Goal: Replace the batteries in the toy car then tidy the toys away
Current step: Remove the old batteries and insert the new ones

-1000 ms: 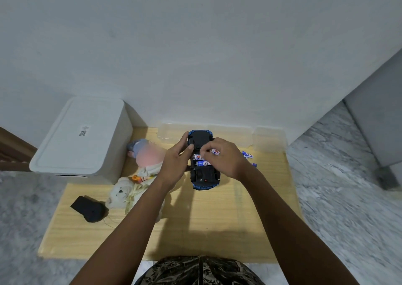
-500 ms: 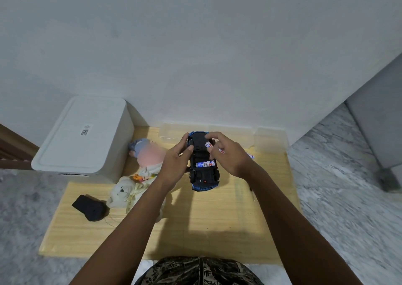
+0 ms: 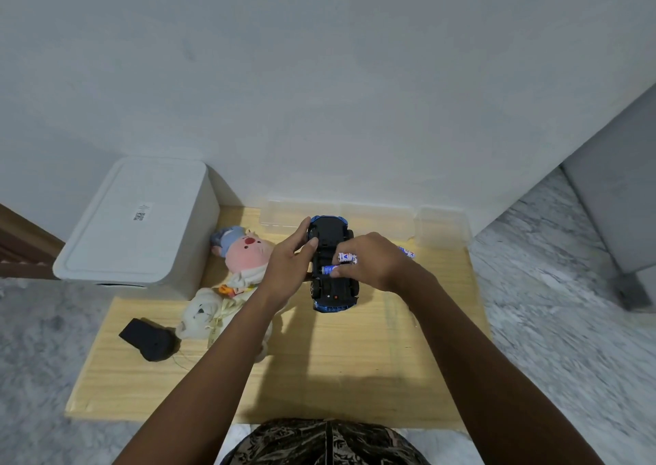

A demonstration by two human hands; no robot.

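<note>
A blue toy car lies upside down on the low wooden table, its black underside facing up. My left hand grips the car's left side, thumb on the underside. My right hand reaches over the open battery bay and holds a white-and-blue battery in its fingers. A second battery lies crosswise in the bay under my fingertips. One more battery lies on the table behind my right hand.
A white lidded storage box stands at the table's back left. A pink plush and a white plush bear lie left of the car. A black object sits at front left. Clear plastic containers line the wall.
My right hand has come back down over the battery bay with a battery in its fingers. My left hand keeps its hold on the car, which has barely moved.
</note>
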